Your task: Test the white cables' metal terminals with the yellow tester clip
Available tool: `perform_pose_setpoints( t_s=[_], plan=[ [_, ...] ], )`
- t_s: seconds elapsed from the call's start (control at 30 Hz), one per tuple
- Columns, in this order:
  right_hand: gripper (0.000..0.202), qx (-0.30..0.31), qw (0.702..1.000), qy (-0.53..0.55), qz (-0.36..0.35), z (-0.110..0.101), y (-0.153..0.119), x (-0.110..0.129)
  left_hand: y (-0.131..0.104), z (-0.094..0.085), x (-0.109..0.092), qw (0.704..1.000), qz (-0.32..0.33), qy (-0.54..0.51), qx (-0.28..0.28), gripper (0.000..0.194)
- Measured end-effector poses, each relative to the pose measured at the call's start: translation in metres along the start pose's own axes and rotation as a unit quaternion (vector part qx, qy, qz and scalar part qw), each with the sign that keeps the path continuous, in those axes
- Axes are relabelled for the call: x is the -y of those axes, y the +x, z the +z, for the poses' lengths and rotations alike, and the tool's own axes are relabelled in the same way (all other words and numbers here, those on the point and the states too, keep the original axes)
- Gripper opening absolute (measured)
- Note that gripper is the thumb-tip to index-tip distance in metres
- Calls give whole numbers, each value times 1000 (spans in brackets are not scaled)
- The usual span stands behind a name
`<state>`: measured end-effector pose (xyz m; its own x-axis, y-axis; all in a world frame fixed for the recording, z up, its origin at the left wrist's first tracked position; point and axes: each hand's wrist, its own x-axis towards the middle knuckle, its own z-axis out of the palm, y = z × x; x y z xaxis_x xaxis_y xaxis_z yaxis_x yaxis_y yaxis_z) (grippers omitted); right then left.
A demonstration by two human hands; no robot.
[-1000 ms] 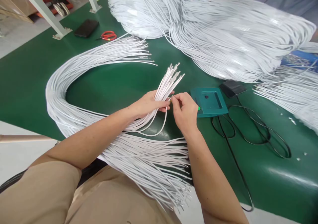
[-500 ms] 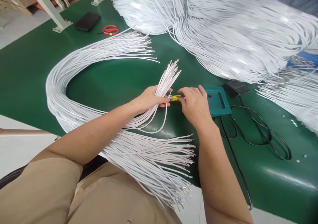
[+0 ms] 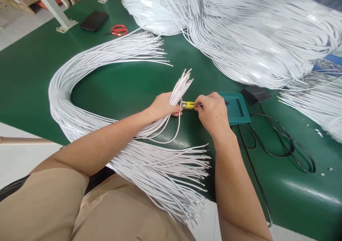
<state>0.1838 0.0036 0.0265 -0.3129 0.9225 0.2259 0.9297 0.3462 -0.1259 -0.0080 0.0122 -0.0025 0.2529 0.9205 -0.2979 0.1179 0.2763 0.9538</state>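
Note:
My left hand (image 3: 165,105) is closed around a bundle of white wires (image 3: 181,86), whose metal-tipped ends stick up past the thumb. One white wire (image 3: 178,125) bends away from the bundle, its end near my left fingertips. My right hand (image 3: 213,113) pinches a small yellow tool with a metal tip (image 3: 189,105), its exact kind too small to make out. The tool's tip points left, at that single wire's end; whether they touch I cannot tell. A long curved bunch of white wires (image 3: 61,91) lies under my left forearm, with more loose ends (image 3: 187,162) below.
Behind my right hand is a teal tray-like device (image 3: 236,107), with a black adapter (image 3: 255,94) and black cable (image 3: 283,141) beside it. Large coils of white wire (image 3: 248,38) fill the back. Red-handled scissors (image 3: 119,30) and a black flat object (image 3: 94,21) lie at back left.
My right hand and the yellow tool have shifted slightly right, baring more of the tool. The wire bundle in my left hand has tipped a little lower.

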Motion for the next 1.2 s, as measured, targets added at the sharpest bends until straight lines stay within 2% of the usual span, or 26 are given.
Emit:
perform_pose_setpoints(
  t_s=[0.3, 0.37, 0.47, 0.57, 0.73, 0.8, 0.87, 0.93, 0.97, 1.07, 1.13, 1.2],
  plan=[
    [15, -9, 1000, 7, -6, -1, -3, 0, 3, 1, 1, 999, 6, 48, -4, 32],
    [15, -34, 999, -8, -2, -3, -7, -5, 4, 1, 3, 999, 8, 44, 0, 32],
    [33, -100, 991, -56, 73, -3, -14, -17, 4, 0, 4, 1000, 1, 30, 4, 34],
    [46, -111, 982, -86, 126, 3, -18, -28, 2, -1, 3, 1000, -5, 10, 8, 36],
    [45, -114, 981, -80, 132, 7, -17, -28, -4, -5, -4, 1000, -3, -1, 10, 39],
    [41, -129, 984, -41, 117, -1, -15, -20, -7, -7, -8, 1000, 13, 1, 5, 39],
    [34, -131, 988, 36, 71, -12, -15, -7, -11, -8, -12, 999, 34, -6, 4, 39],
    [26, -95, 986, 141, -7, -22, -16, 12, -13, -9, -15, 998, 55, -18, 9, 41],
    [23, -52, 979, 187, -56, -26, -17, 22, -15, -9, -16, 997, 66, -27, 12, 42],
    [20, 77, 958, 213, -175, -27, -22, 52, -16, -9, -15, 995, 83, -49, 16, 44],
    [19, 129, 957, 173, -193, -22, -27, 68, -16, -8, -15, 995, 74, -66, 21, 47],
    [22, 168, 958, 157, -171, -15, -33, 78, -15, -8, -15, 995, 55, -84, 20, 48]
  ],
)
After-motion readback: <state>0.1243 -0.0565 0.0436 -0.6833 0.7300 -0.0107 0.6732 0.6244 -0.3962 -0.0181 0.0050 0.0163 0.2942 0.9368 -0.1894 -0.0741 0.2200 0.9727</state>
